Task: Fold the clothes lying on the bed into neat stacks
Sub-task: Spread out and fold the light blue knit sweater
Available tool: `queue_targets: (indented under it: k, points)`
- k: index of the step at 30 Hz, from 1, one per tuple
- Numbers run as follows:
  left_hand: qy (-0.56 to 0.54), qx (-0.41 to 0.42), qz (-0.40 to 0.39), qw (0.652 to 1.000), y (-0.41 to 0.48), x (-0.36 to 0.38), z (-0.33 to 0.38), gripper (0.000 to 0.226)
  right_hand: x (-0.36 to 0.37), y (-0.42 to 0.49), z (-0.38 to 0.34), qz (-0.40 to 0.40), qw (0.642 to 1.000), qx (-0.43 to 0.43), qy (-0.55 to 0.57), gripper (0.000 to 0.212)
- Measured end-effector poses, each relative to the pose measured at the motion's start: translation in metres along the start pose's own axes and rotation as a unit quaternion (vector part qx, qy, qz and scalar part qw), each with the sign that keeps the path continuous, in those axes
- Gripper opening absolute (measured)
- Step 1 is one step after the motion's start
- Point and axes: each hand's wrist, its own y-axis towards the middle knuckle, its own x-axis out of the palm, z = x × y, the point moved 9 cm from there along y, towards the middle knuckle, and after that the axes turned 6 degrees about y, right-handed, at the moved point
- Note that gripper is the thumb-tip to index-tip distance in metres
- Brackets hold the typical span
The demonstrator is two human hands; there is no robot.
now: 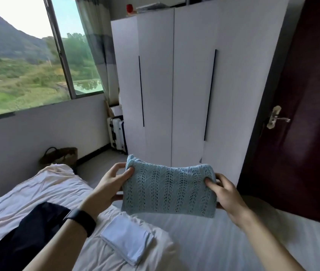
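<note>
A folded light-blue knitted garment (169,189) is held up in the air above the bed (223,241). My left hand (110,184) grips its left edge, thumb on top. My right hand (224,194) grips its right edge the same way. Below it, on the white sheet, lies a small folded white garment (128,238). A dark navy garment (28,237) lies spread out on the left part of the bed, partly behind my left forearm.
A white wardrobe (190,85) stands beyond the foot of the bed, a dark door (307,114) to its right. A white suitcase (117,133) and a brown bag (61,156) sit on the floor under the window (28,61).
</note>
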Motion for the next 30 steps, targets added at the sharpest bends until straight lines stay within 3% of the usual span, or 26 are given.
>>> queue_targets:
  k: [7, 15, 20, 24, 30]
  points:
    - [-0.069, 0.009, 0.021, 0.997, 0.106, 0.029, -0.007, 0.026, -0.006, 0.123, -0.007, 0.007, 1.000, -0.017, 0.017, 0.008]
    - [-0.068, 0.013, 0.035, 0.997, 0.232, 0.067, 0.015, 0.030, -0.026, 0.258, -0.033, -0.011, 0.999, -0.040, 0.003, 0.013]
    - [-0.067, 0.009, 0.068, 0.995, 0.301, 0.099, 0.008, 0.030, -0.042, 0.359, -0.024, -0.061, 0.997, -0.039, -0.007, 0.015]
    - [-0.075, -0.013, 0.117, 0.990, 0.346, 0.126, -0.012, 0.045, -0.051, 0.439, -0.010, -0.115, 0.993, -0.031, -0.019, 0.016]
    - [-0.092, -0.071, 0.199, 0.973, 0.371, 0.147, -0.053, 0.038, -0.033, 0.521, 0.020, -0.199, 0.979, 0.001, -0.050, 0.013]
